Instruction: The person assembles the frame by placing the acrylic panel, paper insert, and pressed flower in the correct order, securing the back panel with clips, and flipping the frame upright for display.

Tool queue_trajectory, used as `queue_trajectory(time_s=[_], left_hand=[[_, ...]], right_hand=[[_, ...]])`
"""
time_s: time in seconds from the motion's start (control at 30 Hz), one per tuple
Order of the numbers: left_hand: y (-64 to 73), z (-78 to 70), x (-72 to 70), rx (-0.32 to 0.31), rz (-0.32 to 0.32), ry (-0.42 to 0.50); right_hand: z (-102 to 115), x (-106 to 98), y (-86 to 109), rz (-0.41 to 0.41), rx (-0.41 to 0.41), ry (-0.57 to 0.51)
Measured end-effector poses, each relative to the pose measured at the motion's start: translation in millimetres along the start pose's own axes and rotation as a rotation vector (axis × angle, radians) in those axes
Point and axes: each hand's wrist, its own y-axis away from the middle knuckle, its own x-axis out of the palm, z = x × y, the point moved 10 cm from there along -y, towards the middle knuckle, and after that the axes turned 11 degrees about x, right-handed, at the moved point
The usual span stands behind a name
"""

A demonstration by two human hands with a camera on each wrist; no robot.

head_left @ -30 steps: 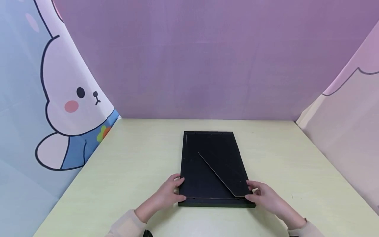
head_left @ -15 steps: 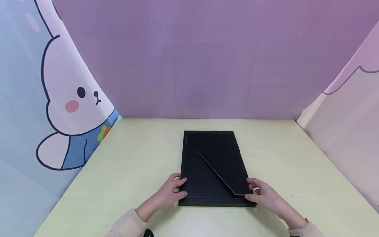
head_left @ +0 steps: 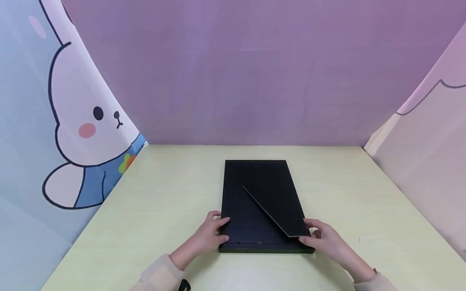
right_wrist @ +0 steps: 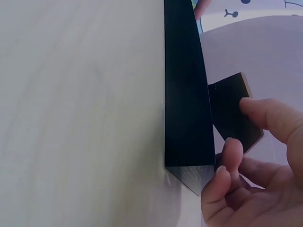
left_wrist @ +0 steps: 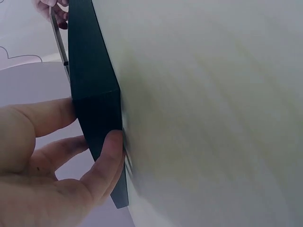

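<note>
A black picture frame point(head_left: 240, 218) lies back side up on the table in the head view. Hinged on its back is an easel stand point(head_left: 278, 208), a tapered flap slanting from the middle to the near right. My left hand point(head_left: 207, 234) grips the frame's near left side, thumb and a finger on the back. In the left wrist view, its fingers reach round the frame's edge point(left_wrist: 94, 61). My right hand point(head_left: 325, 240) pinches the stand's wide end. The right wrist view shows the stand point(right_wrist: 232, 109) tilted up off the frame point(right_wrist: 187, 94), the thumb on its edge.
The pale table point(head_left: 174, 178) extends around the frame. A purple backdrop point(head_left: 247, 72) rises behind it, with a rabbit-print cloth point(head_left: 87, 101) on the left and a pale cloth point(head_left: 429, 161) on the right. A small black object point(head_left: 184, 285) shows beside the left sleeve.
The stand's wide end has lifted a little off the frame, with my right hand's fingers on it. My left hand has shifted slightly on the frame's side. The frame stays put.
</note>
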Motion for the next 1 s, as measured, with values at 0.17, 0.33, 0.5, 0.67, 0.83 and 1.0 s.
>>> queue_trajectory(time_s=[0.17,0.33,0.5,0.67,0.83,1.0], left_hand=[[-1.0,1.0,1.2,-0.007,0.012,-0.007],[-2.0,1.2,3.1,-0.001,0.036,-0.027],[-2.8,1.7,4.6,0.002,0.056,-0.055],[-3.0,-2.0,5.6,0.009,0.072,-0.094],[-2.5,-3.0,5.8,0.008,0.075,-0.094],[-1.0,-1.0,6.9,0.018,0.067,-0.078]], right_hand=[[1.7,-1.8,1.8,-0.046,-0.053,0.077],[8.0,-0.1,4.6,-0.088,-0.141,0.154],[10.8,4.7,7.9,-0.118,-0.213,0.266],[8.5,9.9,10.1,-0.1,-0.221,0.304],[6.5,12.8,8.2,-0.047,-0.21,0.25],[-0.8,12.6,6.8,-0.047,-0.129,0.227]])
